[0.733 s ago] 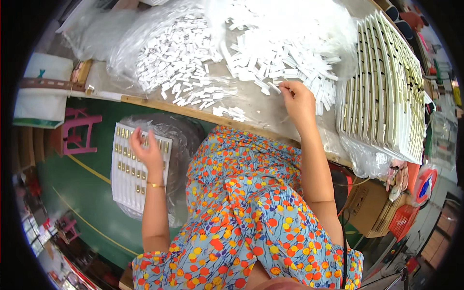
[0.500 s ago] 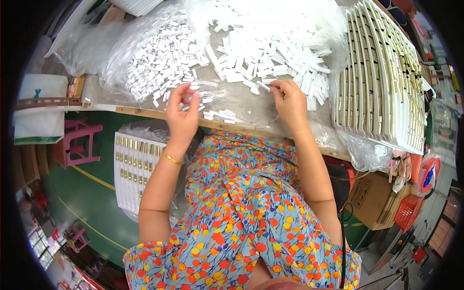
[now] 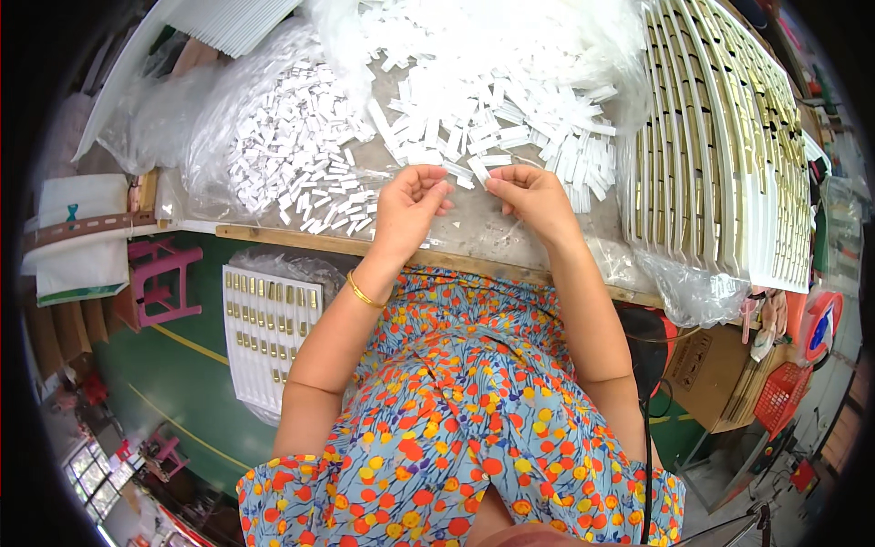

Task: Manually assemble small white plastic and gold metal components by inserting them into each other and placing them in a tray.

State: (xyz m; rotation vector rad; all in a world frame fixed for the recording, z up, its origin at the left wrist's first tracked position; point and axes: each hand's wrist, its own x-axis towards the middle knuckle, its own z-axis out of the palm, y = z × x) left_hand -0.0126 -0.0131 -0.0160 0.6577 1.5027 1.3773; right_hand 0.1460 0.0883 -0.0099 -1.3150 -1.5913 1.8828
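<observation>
My left hand (image 3: pixel 412 208) is closed in a pinch over the near part of the worktable. Its fingertips hide what they hold, if anything. Close by on the right, my right hand (image 3: pixel 536 202) pinches a flat white strip (image 3: pixel 478 170) between thumb and forefinger. The two hands almost meet, with the strip's end near the left fingertips. Beyond my left hand spreads a heap of small white pieces (image 3: pixel 287 137). A heap of longer white strips (image 3: pixel 567 128) lies past my right hand. Both heaps spill from clear plastic bags.
White trays with rows of gold-coloured pieces (image 3: pixel 702 155) stand at the table's right side. Another such tray (image 3: pixel 264 337) sits below the wooden table edge (image 3: pixel 301 239) at left. A pink stool (image 3: pixel 164 278) is on the green floor. Cardboard (image 3: pixel 715 378) leans at lower right.
My left hand has moved right, from beside the small pieces to my right hand. My right hand has shifted slightly left and nearer, with the white strip between its fingertips.
</observation>
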